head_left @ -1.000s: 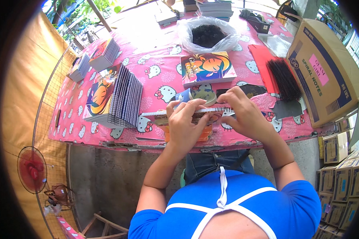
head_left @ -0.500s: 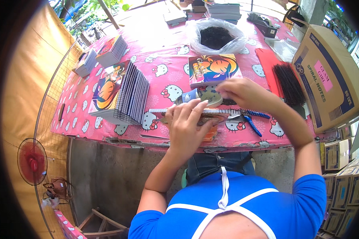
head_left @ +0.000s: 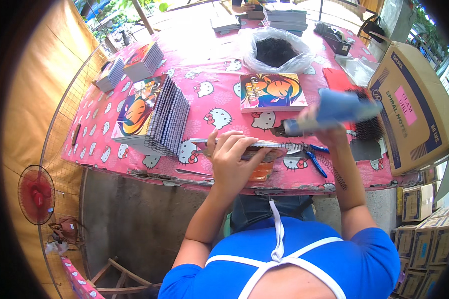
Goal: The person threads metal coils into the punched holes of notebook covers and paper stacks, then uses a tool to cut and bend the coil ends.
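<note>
My left hand [head_left: 233,158] grips a notebook [head_left: 264,144] near the table's front edge, fingers over its upper long edge and thumb on the near side. Raised to the right, my right hand [head_left: 330,133] is closed around a blue object with a wide end [head_left: 341,107]; motion blurs it, so its kind does not show. A dark spiral coil [head_left: 336,174] trails beside my right wrist, near the notebook's right end. Blue-handled pliers [head_left: 316,163] lie just right of the notebook. Beyond it rests a stack of notebooks with colourful covers [head_left: 273,92].
Coil-bound notebooks [head_left: 152,112] are piled at the left, with more stacks behind. A clear plastic bag [head_left: 304,55] holds black material. Black coils [head_left: 366,117] lie by a large carton [head_left: 416,104] at the right. Another person's hand [head_left: 244,7] shows at the far edge.
My right hand has moved right and toward me, lifting the blue object off the table. The coil at the notebook's right end now hangs down by my wrist. My left hand keeps its grip.
</note>
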Tool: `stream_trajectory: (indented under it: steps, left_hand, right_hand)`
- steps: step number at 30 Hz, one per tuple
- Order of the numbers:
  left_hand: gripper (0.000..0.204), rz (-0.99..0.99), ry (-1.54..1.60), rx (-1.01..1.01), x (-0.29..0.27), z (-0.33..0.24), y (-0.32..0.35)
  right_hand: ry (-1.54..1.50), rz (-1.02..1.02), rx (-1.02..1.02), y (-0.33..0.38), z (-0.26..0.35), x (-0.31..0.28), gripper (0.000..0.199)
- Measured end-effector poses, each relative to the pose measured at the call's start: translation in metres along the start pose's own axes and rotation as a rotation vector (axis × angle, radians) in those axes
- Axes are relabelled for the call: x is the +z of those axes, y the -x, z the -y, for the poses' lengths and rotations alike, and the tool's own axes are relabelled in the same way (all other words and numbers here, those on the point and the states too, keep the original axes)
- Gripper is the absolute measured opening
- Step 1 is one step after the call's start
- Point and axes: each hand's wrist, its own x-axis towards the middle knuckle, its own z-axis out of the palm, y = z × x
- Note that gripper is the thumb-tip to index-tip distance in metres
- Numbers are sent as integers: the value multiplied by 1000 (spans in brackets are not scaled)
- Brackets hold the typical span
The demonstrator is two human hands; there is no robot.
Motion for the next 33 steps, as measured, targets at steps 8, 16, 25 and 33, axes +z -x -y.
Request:
stream_trajectory:
  steps: [8,16,25,33]
  left_hand:
    - [29,27,42,-115,5,-1,-1]
    - [30,32,-6,-150,-16,20,0]
    - [34,64,-84,-172,-24,21,-11]
    - [39,-57,-52,-177,-32,41,0]
  right_hand:
    - [86,-20,159,2,14,3,48]
    - [229,49,63,-16,6,25,50]
    - [704,-4,137,-52,5,40,33]
    - [534,15,243,-60,2,56,46]
